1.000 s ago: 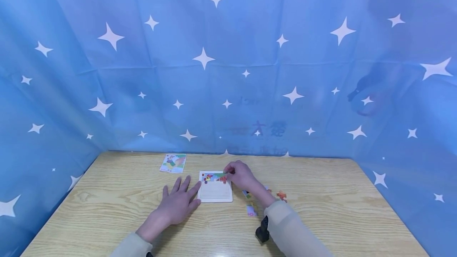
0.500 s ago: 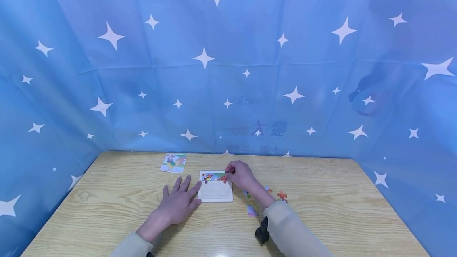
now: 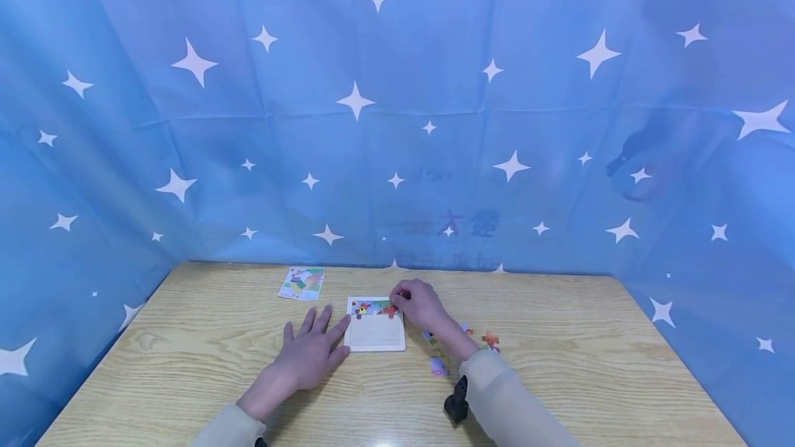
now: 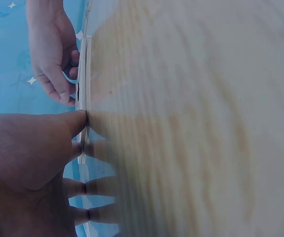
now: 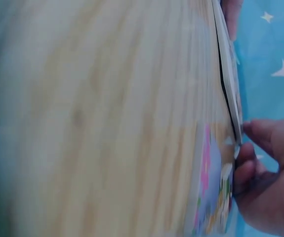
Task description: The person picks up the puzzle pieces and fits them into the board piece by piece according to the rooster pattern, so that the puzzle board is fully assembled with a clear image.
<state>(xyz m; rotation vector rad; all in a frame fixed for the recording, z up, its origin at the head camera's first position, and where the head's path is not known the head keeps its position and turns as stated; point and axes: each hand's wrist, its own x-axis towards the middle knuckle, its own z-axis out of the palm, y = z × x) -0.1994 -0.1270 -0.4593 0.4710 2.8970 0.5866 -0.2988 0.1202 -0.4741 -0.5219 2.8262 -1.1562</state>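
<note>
Head: puzzle pieces (image 3: 370, 308) in tray (image 3: 375, 335)

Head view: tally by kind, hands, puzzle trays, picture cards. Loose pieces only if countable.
Hands, left hand and right hand: 2
Puzzle tray: 1
Picture card: 1
Total: 4
Loose pieces: partly hidden, not countable.

Blue curtain (image 3: 428, 40), white stars (image 3: 356, 101), pale wood-grain tabletop (image 3: 373, 402)
</note>
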